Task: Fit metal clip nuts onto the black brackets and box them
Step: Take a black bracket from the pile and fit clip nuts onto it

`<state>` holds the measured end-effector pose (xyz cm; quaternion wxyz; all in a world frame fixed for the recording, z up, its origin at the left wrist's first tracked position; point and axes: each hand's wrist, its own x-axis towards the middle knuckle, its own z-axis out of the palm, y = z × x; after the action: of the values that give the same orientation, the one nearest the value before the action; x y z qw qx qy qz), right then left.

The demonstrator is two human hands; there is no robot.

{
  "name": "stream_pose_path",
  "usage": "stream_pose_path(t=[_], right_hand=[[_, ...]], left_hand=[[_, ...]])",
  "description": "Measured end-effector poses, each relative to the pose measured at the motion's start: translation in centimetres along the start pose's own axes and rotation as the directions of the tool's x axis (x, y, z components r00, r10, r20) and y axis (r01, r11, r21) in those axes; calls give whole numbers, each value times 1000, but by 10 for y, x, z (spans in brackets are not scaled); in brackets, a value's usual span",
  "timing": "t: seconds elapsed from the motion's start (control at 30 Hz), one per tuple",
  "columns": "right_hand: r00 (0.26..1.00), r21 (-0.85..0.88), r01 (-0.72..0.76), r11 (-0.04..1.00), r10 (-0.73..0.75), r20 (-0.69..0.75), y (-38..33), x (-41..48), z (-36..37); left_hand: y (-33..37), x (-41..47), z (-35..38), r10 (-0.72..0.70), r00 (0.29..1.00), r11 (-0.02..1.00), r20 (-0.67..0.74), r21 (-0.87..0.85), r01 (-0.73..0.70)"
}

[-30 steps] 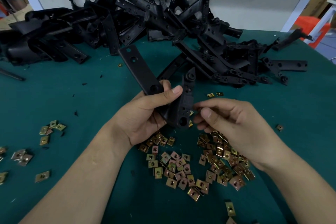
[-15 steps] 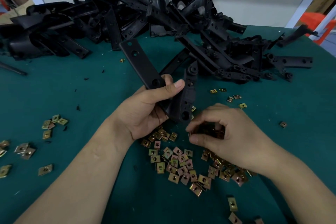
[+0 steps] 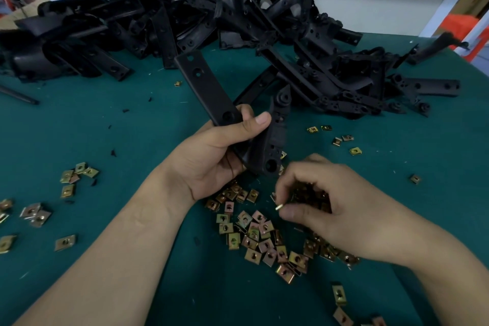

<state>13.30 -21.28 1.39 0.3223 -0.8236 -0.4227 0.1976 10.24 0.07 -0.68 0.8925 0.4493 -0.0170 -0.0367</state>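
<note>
On the green table mat (image 3: pixel 79 127) our left hand (image 3: pixel 211 156) grips a black bracket (image 3: pixel 211 92); our right hand (image 3: pixel 330 206) pinches a clip nut (image 3: pixel 279 206) above the scattered nuts (image 3: pixel 259 235).

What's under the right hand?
A pile of gold clip nuts on the green table. The right hand pinches one nut. How many more lie beneath its palm is covered.

rear: bracket pile (image 3: pixel 238 21) blocks | centre: clip nuts (image 3: pixel 259 233) strewn | passable: mat (image 3: pixel 105 127) left-centre

Left hand (image 3: pixel 211 156) gripping; right hand (image 3: pixel 338 206) pinching.
</note>
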Motion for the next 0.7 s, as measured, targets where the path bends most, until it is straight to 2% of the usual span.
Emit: stream_pose_path(t=[0.17, 0.23, 0.37, 0.5, 0.63, 0.7], right_hand=[[969, 305, 79, 949, -2, -246, -4, 4, -6], [950, 468, 105, 877, 50, -307, -5, 5, -6], [944, 738, 104, 666, 167, -285, -8, 7, -4], [932, 802, 113, 586, 217, -290, -10, 8, -5], [926, 897, 151, 415, 259, -276, -8, 9, -8], [915, 910, 174, 377, 279, -290, -8, 9, -9]], left_hand=[[0, 0, -1, 0, 1000, 1000, -15, 15, 0], [0, 0, -1, -2, 1000, 1000, -3, 25, 2], [0, 1, -1, -14, 999, 999, 33, 43, 13], [1, 0, 0, -15, 999, 1000, 43, 13, 15], [1, -1, 2, -14, 999, 1000, 53, 25, 13], [2, -3, 5, -24, 997, 1000, 68, 20, 22]])
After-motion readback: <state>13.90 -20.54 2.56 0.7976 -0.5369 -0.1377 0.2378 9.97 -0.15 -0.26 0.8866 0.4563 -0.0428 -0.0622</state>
